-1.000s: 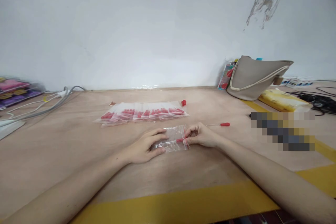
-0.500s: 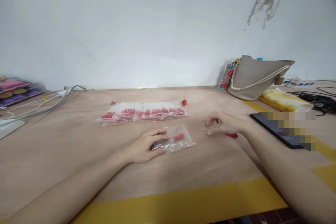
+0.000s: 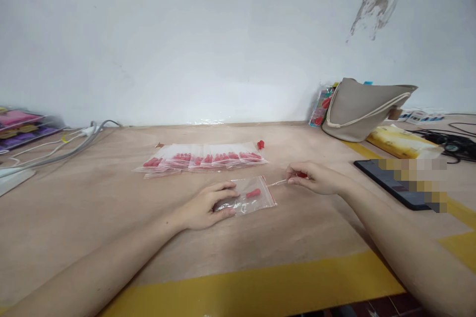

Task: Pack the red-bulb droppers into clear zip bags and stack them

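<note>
A clear zip bag point(image 3: 262, 199) with a red edge strip lies flat before me, a red-bulbed dropper point(image 3: 253, 193) inside it. My left hand point(image 3: 210, 204) rests on the bag's left end, thumb and fingers spread apart and pressing it down. Pinched in my right hand point(image 3: 314, 177) is a second dropper point(image 3: 278, 182); its thin clear tube points left, with the tip at the bag's right edge. Whether that tip is inside the bag, I cannot tell. My fingers partly hide its red bulb.
Behind my hands, filled zip bags point(image 3: 208, 156) overlap in a row, with loose red-bulbed droppers point(image 3: 261, 145) at their right end. A phone point(image 3: 390, 185), a grey bag point(image 3: 366, 109) and a yellow packet point(image 3: 403, 141) are on the right. Cables point(image 3: 70, 146) run along the left.
My right hand has moved slightly left, bringing the dropper's tube to the bag's edge. The red bulb has come up under my fingers. My left hand and the bag have stayed put.
</note>
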The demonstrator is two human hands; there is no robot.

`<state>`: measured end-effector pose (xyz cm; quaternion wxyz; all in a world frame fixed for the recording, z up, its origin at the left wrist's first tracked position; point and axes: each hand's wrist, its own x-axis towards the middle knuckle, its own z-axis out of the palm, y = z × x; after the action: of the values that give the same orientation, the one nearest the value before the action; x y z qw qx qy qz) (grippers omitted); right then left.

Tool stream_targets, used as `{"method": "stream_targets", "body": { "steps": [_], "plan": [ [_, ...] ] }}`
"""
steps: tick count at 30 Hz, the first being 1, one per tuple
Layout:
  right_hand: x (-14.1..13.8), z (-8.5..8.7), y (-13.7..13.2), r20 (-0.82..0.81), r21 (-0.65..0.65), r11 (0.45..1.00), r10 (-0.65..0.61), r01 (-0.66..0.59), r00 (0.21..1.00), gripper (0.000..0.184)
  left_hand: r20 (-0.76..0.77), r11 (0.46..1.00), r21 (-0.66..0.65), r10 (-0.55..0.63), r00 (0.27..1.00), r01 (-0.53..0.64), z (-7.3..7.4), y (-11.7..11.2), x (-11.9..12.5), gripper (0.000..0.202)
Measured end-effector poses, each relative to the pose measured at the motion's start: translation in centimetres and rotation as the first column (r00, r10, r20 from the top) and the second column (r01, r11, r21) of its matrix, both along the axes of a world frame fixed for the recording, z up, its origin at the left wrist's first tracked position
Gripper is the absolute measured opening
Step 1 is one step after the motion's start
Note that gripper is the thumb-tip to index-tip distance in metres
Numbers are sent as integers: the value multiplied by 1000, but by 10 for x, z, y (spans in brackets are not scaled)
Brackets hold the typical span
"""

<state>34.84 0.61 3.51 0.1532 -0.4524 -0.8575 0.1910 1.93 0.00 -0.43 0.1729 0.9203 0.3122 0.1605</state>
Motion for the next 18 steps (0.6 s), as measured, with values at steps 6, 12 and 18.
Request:
{"method": "stream_targets", "body": {
  "steps": [6, 12, 18],
  "plan": [
    [-2, -2, 2, 13, 37, 999, 33, -34, 999, 20, 6, 1000, 10, -8, 1000, 8, -1, 1, 0, 41],
    [15, 2, 6, -11, 42, 998, -55, 55, 998, 26, 9, 1000, 8, -9, 1000, 9, -2, 1, 0, 40],
    [0, -7, 6, -31, 11, 1000, 4, -4, 999, 22, 13, 1000, 8, -11, 1000, 11, -1, 1, 1, 40]
  ]
}}
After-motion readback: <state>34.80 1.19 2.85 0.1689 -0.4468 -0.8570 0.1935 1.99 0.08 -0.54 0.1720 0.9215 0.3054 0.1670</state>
